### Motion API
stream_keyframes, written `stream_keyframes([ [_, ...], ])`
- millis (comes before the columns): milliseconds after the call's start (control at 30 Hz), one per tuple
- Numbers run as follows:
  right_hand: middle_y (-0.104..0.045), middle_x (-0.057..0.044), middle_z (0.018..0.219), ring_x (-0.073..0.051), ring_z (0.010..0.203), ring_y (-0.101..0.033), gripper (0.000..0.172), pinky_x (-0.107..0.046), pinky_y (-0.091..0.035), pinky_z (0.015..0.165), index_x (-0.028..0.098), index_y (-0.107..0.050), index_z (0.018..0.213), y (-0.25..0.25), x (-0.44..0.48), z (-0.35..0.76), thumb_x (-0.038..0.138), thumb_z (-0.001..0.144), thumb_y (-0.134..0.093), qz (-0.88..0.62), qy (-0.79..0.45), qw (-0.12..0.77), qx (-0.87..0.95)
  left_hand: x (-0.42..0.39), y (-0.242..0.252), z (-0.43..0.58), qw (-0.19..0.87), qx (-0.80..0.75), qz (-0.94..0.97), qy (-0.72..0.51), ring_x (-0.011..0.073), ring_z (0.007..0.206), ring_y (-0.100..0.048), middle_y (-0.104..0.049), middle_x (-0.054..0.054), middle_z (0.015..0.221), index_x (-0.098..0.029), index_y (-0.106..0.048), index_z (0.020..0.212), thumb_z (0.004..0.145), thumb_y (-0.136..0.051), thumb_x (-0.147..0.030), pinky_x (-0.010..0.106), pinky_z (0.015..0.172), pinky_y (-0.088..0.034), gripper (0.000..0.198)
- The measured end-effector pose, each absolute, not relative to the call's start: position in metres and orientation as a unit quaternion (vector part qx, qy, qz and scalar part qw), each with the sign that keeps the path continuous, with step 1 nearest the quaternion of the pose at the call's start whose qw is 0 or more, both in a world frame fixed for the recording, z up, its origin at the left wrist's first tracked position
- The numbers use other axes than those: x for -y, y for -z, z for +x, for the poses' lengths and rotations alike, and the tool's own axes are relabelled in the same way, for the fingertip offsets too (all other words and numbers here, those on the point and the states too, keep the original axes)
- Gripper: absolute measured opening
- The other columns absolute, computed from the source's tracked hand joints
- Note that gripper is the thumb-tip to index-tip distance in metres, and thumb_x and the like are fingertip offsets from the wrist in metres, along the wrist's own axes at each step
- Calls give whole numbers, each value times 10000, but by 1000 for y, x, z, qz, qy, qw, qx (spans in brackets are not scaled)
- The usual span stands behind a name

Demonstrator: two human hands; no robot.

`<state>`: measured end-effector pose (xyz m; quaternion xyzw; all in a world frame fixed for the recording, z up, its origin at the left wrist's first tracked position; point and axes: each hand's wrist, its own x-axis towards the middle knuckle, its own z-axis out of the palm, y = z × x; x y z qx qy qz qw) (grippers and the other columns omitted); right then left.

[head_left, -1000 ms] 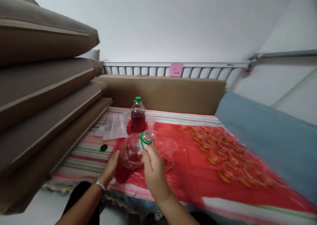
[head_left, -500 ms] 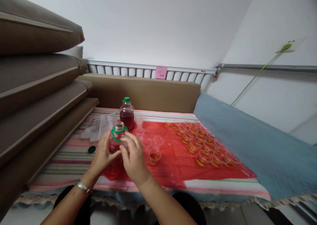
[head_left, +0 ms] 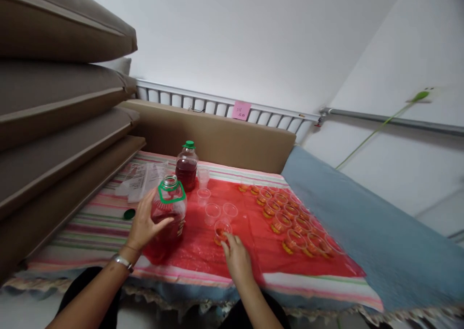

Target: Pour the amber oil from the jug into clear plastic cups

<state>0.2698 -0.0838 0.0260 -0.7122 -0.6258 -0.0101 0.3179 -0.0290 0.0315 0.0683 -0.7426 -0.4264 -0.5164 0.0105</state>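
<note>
A clear plastic jug [head_left: 174, 210] with an uncapped mouth and a green handle ring stands at the left of the red plastic sheet [head_left: 246, 251]. My left hand [head_left: 145, 225] is on the jug's left side, with its thumb across the front. My right hand [head_left: 237, 259] has its thumb and fingertips at the near right rim of a clear plastic cup [head_left: 220, 228] with a little amber liquid. Its fingers partly hide that cup. Just behind it stand two clear cups, one left [head_left: 212, 212] and one right [head_left: 230, 210].
Behind stands a second jug [head_left: 186, 174] of dark red liquid, green cap on, beside stacked cups [head_left: 203, 177]. Rows of cups [head_left: 295, 239] holding amber liquid fill the right. A green cap [head_left: 129, 214] and plastic bags [head_left: 141, 181] lie left, near piled cushions [head_left: 72, 87].
My right hand has left the jug and moved right and down to the cup with liquid. My left hand stays at the jug. The view has tilted slightly.
</note>
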Motion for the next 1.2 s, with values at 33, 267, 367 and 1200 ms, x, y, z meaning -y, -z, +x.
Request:
stream_keyframes([
  [33, -711, -79, 869, -227, 745, -698, 226, -295, -522, 635, 229, -714, 969, -25, 82, 270, 244, 878, -508, -711, 5, 313, 630, -33, -67, -30, 11, 425, -742, 518, 358, 1340, -431, -459, 187, 1433, -221, -260, 1477, 739, -730, -458, 564, 1102, -352, 907],
  [267, -696, -83, 800, -236, 734, -685, 270, -330, -530, 687, 226, -693, 797, -14, 86, 295, 307, 894, -455, -686, -59, 408, 599, -38, -61, -31, 25, 413, -737, 534, 352, 1326, -438, -458, 174, 1431, -239, -258, 1483, 741, -730, -445, 561, 1092, -366, 903],
  [367, -690, -76, 759, -243, 718, -677, 299, -350, -531, 686, 238, -677, 742, -13, 91, 321, 388, 880, -459, -696, -70, 430, 571, -39, -59, -30, 15, 421, -733, 535, 353, 1318, -444, -464, 166, 1424, -245, -279, 1476, 740, -724, -457, 565, 1099, -354, 886],
  [1200, -629, -66, 1143, -186, 955, -637, 295, -394, -549, 824, 163, -595, 1157, -10, -124, 454, 356, 935, -583, -844, -25, 283, 455, -41, -31, -38, -33, 461, -698, 547, 408, 1337, -398, -403, 85, 1481, -319, -276, 1489, 713, -697, -529, 628, 1133, -292, 908],
])
